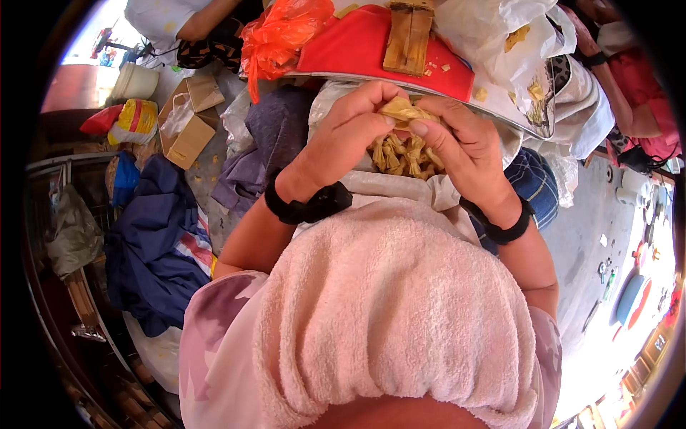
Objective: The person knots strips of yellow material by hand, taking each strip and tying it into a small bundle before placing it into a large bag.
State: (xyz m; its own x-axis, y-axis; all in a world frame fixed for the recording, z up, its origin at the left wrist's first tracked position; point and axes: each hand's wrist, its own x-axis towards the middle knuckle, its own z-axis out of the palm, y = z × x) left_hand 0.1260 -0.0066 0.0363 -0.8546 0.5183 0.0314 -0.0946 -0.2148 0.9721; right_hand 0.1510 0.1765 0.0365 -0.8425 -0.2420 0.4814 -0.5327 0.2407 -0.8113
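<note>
Both hands are raised in front of my chest, working on one folded strip of yellow tofu skin [404, 111]. My left hand [346, 132] pinches its left end between thumb and fingers. On the other side, my right hand [468, 146] grips the strip, its thumb pressed against the lower edge. Directly beneath the hands, several knotted tofu-skin pieces [409, 157] lie piled in a container lined with pale plastic [382, 184]. The hands partly cover this pile. A pink towel [393, 300] drapes over my front.
Ahead is a table with a red sheet [350, 46], a wooden block [409, 39], an orange-red plastic bag [282, 39] and a white plastic bag [486, 28]. A cardboard box [189, 125] and dark blue cloth [153, 243] lie left. Other people sit at far left and far right.
</note>
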